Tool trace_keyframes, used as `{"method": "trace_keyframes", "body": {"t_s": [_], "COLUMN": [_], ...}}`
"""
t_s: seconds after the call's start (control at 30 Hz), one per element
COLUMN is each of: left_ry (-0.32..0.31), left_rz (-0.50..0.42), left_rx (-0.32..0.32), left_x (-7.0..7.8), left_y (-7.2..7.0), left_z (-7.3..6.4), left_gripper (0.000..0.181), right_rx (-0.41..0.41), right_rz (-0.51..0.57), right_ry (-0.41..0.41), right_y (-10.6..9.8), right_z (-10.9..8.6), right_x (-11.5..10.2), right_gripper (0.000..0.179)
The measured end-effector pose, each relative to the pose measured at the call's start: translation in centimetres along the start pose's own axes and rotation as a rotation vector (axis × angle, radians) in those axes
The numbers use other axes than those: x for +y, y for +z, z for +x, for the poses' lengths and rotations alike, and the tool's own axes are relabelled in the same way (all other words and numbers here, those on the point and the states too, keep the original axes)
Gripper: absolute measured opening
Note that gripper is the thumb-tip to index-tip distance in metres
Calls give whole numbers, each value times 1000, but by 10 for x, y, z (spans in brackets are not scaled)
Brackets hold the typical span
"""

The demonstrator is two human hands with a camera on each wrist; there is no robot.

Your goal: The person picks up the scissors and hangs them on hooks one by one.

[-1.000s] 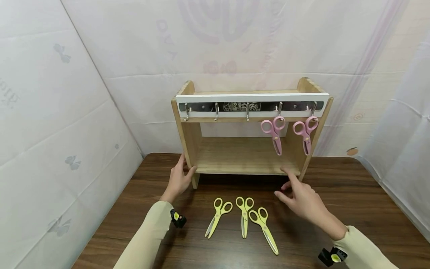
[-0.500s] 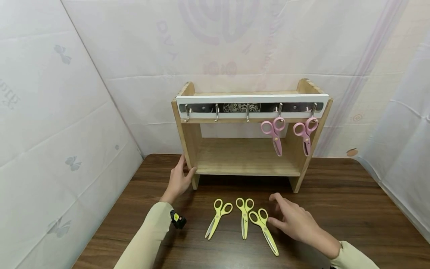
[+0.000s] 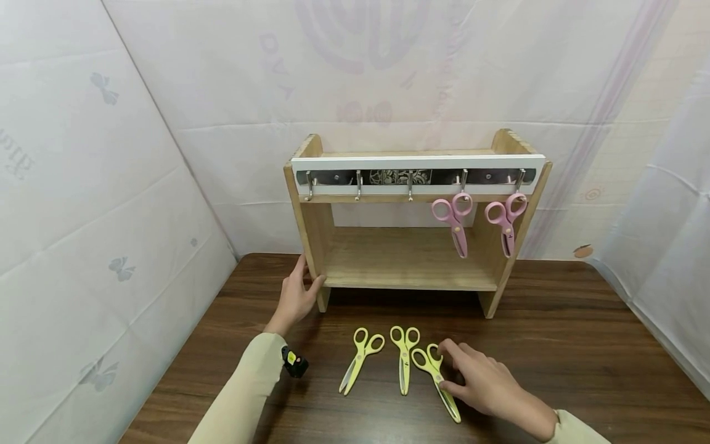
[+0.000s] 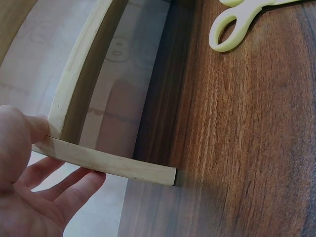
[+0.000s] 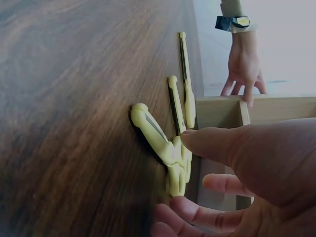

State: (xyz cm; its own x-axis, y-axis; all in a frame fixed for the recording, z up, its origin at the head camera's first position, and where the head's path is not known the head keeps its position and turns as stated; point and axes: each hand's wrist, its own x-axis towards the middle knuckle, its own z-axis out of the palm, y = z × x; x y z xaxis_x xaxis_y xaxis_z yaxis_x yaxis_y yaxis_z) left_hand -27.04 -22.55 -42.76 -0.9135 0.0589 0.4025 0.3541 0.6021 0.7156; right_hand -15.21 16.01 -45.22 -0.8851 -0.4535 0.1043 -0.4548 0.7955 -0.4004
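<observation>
My left hand [image 3: 295, 299] holds the left side panel of a small wooden shelf [image 3: 410, 259]. In the left wrist view the thumb lies at the board's front edge and the fingers [image 4: 81, 190] are behind the panel. My right hand [image 3: 482, 379] hovers over the rightmost yellow scissors [image 3: 447, 398]. Its thumb [image 5: 212, 143] and fingertips stand apart around the scissors' handles; whether they touch is unclear. Left of these lie two more yellow scissors, the middle pair [image 3: 404, 364] and the left pair [image 3: 357, 364].
A white rail with metal hooks [image 3: 410, 185] runs along the shelf's upper front. Pink scissors [image 3: 456, 223] hang on one right-hand hook, and a second pink pair [image 3: 506, 223] on the outermost. The dark wooden table [image 3: 566, 345] meets printed cloth behind.
My right hand has left the shelf's lower right front edge and come down and left to the rightmost yellow scissors. The left hand stays on the side panel.
</observation>
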Motion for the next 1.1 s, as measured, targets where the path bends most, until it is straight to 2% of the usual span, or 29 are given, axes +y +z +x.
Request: {"method": "trace_keyframes", "body": {"t_s": [0.57, 1.1], "left_ry": [-14, -7], "left_rz": [-1, -1], "left_rx": [3, 8], "left_x": [2, 1], "left_y": [0, 1], "left_z": [0, 0], "left_gripper": [65, 66], "right_rx": [-70, -46], "right_rz": [30, 52], "right_ry": [-2, -12], "right_y": [11, 11], "right_z": [-3, -6], "right_x": [1, 1], "right_gripper": [42, 41]}}
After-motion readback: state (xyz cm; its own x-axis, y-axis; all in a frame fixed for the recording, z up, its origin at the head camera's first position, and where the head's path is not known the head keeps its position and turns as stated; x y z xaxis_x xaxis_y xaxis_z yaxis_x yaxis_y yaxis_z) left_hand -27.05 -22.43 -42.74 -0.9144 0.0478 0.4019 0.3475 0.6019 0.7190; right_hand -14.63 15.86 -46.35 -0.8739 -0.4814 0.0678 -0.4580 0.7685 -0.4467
